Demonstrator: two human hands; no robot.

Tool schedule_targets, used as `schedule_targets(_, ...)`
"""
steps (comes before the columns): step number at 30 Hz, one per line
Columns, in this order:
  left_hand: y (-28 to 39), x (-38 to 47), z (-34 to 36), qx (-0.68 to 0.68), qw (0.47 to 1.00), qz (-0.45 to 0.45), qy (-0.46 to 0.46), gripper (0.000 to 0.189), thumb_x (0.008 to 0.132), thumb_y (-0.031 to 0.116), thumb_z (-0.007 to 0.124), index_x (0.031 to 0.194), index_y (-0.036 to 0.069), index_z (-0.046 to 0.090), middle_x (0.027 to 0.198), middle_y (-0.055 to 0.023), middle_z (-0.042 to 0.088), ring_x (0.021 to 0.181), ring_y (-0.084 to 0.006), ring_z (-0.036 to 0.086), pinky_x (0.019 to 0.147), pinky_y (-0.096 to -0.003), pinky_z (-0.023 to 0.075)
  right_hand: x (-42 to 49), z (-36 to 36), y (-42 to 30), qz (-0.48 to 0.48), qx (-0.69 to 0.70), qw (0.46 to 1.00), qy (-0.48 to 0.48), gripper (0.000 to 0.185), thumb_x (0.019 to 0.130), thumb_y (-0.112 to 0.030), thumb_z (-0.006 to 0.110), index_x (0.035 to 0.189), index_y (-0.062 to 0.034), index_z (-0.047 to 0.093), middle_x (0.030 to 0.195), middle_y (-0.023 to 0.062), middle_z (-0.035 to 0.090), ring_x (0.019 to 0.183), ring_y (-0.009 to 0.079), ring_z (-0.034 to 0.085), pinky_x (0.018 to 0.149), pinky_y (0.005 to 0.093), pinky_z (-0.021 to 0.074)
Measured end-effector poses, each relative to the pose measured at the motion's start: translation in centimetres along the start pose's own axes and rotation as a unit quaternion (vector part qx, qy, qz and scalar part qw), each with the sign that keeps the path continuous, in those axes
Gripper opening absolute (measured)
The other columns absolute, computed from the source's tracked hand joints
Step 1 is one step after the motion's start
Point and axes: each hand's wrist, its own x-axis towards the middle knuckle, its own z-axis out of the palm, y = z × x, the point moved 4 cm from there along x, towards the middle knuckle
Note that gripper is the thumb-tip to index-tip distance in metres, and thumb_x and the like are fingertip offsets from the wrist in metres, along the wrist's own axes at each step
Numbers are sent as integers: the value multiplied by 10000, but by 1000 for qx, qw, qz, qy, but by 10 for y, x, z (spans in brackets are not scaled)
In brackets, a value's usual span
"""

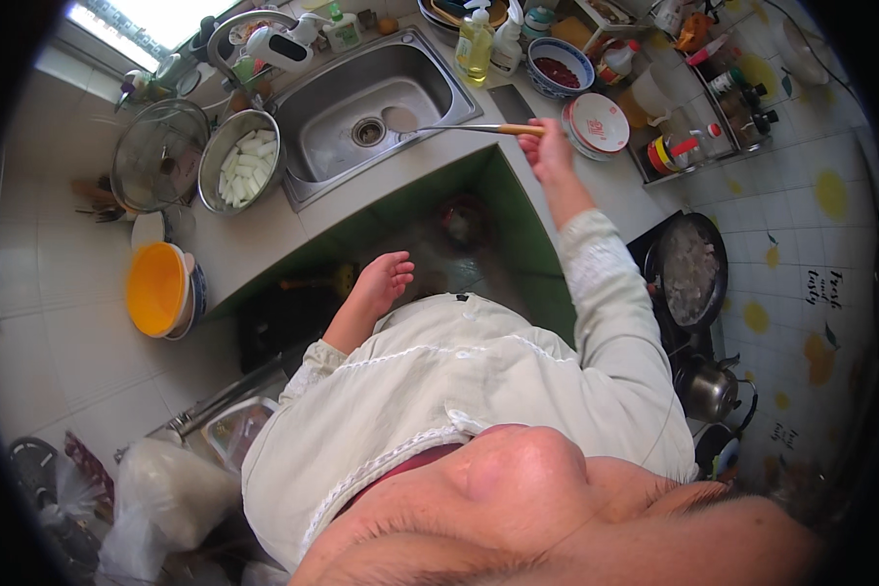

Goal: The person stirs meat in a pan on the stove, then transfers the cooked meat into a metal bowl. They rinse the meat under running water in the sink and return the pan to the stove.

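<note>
My right hand (549,151) grips the wooden handle of a long metal cooking utensil (476,128). Its shaft reaches left over the stainless steel sink (351,95), where its round head (401,119) is above the basin, close to the drain. Whether it is a ladle or a turner is hard to tell. My left hand (384,282) hangs in front of my waist with loosely bent fingers and nothing in it. Left of the sink, a steel bowl (243,162) holds pale cut vegetable pieces. Beside my right hand sits a stack of dishes topped by a white plate with a red mark (599,123).
A wok (694,271) with sliced food rests on the stove at right, near a kettle (709,390). Soap bottles (475,44) and a blue-patterned bowl (559,67) line the back. A glass lid (160,155) and orange basin (157,289) stand left.
</note>
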Motion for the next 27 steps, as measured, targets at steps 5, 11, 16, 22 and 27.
schedule_targets(5,16,7,-23,9,999,-6,46,244,899,251,549,1087,96,576,901,-28,618,749,-131,571,607,-246,444,52,73,117,206,167,960,93,492,945,-541,371,980,-71,510,759,54,621,617,129,635,397,163,375)
schedule_targets(11,30,18,-31,26,998,-17,56,232,908,257,542,1076,102,578,882,-14,622,728,-119,574,603,-243,438,50,98,182,315,299,882,185,581,935,-602,322,1032,-64,520,836,47,641,659,138,647,458,182,423)
schedule_targets(16,37,35,-18,66,997,-22,24,215,912,251,535,1063,104,579,868,-9,625,719,-116,576,601,-243,437,30,95,151,282,254,915,135,496,944,-535,383,924,-78,573,743,45,649,588,129,634,432,181,398)
schedule_targets(22,23,65,41,155,984,-62,-59,206,920,254,530,1059,109,579,866,-3,624,708,-109,573,596,-236,432,-60,61,51,-59,35,996,-59,323,924,-335,473,899,-52,627,636,90,619,435,151,577,402,224,402)
schedule_targets(27,-11,79,136,298,931,-54,-202,223,921,270,537,1076,113,571,867,13,618,707,-96,564,606,-234,423,-155,-47,-19,-175,87,980,-24,321,930,-287,500,917,15,610,622,99,590,464,150,571,465,254,511)
